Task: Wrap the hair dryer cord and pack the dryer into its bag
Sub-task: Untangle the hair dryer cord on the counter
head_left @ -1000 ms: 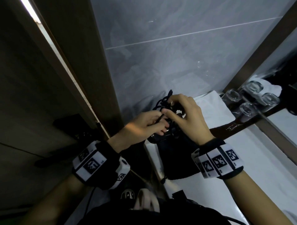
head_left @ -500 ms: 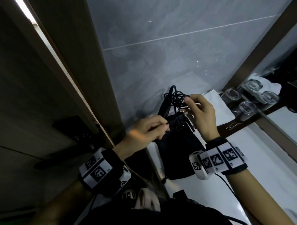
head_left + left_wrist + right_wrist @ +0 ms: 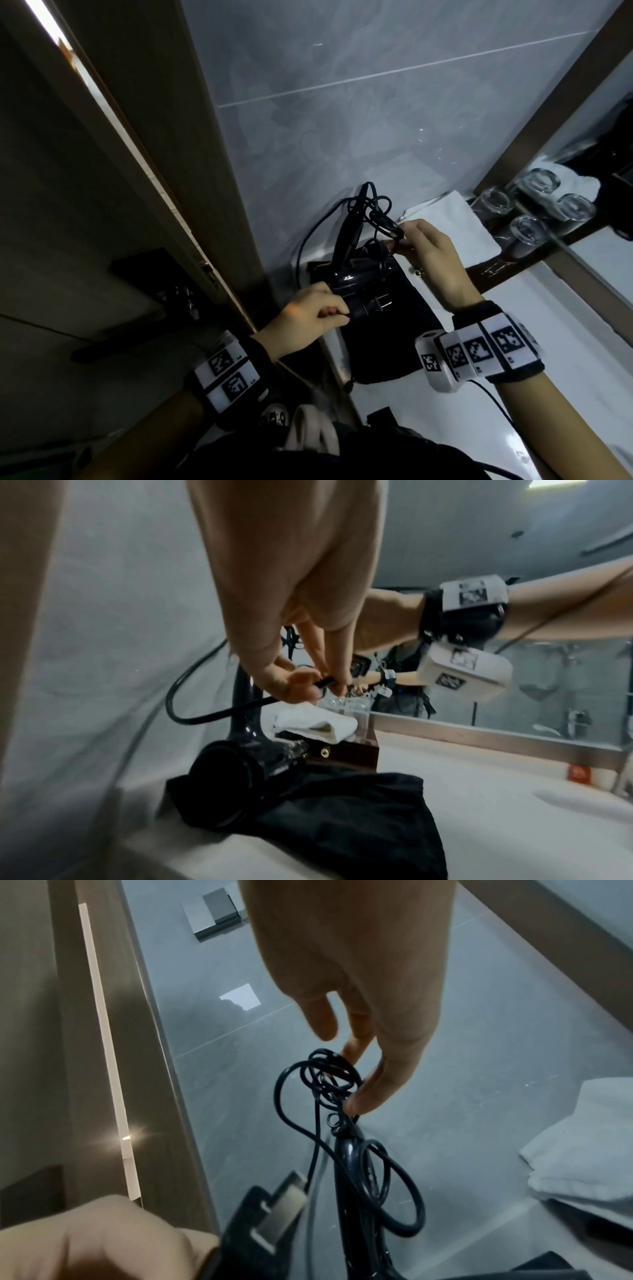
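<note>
Left hand [image 3: 310,320] has pulled the plug [image 3: 132,310] away from the dryer [image 3: 356,270], fingers pinching it; right hand [image 3: 430,260] pinches the tangled cord [image 3: 375,212] above the bag [image 3: 383,329].

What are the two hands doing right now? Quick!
Left hand: fingers closed, pinching the plug end of the cord.
Right hand: fingers closed, pinching the tangled cord loops above the hair dryer.

No text, label or number can be read anywhere.
</note>
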The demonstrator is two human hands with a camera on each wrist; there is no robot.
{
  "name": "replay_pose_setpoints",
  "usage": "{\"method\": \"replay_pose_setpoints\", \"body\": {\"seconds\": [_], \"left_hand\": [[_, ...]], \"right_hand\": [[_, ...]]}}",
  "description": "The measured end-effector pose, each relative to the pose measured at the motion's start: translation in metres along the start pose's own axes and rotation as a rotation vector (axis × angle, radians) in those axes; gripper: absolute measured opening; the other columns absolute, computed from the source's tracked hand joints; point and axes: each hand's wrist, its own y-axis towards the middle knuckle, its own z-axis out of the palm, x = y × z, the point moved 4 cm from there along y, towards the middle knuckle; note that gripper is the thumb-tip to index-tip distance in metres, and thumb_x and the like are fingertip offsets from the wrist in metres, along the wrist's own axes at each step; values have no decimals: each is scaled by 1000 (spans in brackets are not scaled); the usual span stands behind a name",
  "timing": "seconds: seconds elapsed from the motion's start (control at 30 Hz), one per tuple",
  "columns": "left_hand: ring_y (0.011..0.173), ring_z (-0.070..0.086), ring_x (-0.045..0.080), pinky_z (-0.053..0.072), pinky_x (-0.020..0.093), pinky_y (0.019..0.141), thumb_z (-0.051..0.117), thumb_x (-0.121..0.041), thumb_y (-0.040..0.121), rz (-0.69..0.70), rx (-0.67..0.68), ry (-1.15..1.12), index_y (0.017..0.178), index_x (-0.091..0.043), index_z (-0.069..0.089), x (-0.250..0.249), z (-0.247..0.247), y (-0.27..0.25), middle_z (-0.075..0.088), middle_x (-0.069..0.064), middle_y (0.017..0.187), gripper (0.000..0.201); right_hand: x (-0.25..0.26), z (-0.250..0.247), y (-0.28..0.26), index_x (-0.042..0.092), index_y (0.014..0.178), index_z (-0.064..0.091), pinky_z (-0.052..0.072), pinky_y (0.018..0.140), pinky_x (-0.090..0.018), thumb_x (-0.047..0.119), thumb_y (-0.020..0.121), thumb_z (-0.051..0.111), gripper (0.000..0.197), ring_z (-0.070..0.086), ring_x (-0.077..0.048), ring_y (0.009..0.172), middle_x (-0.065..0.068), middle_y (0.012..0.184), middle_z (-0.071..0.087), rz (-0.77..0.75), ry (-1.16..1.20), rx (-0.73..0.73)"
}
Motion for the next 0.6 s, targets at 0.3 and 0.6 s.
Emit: {"method": "replay_pose_setpoints", "body": {"seconds": [0.3, 0.6], "left_hand": [[110, 50, 20, 35, 17, 91, 57, -11, 90, -4, 336, 190, 122, -9, 57, -4, 47, 33, 48, 11, 119, 32], [95, 44, 13, 34, 10, 77, 61, 3, 80, 122, -425, 117, 108, -3, 55, -31, -41, 65, 38, 3, 107, 29]], "right_hand": [[-11, -12, 2, 19, 77, 63, 41, 66, -22, 30, 88, 63, 16, 60, -18, 78, -18, 93, 66, -91, -173, -6], [-11, -21, -7, 11, 70, 63, 44, 75, -14, -6, 77, 69, 19, 52, -1, 66, 1, 105, 53, -158, -44, 40]]}}
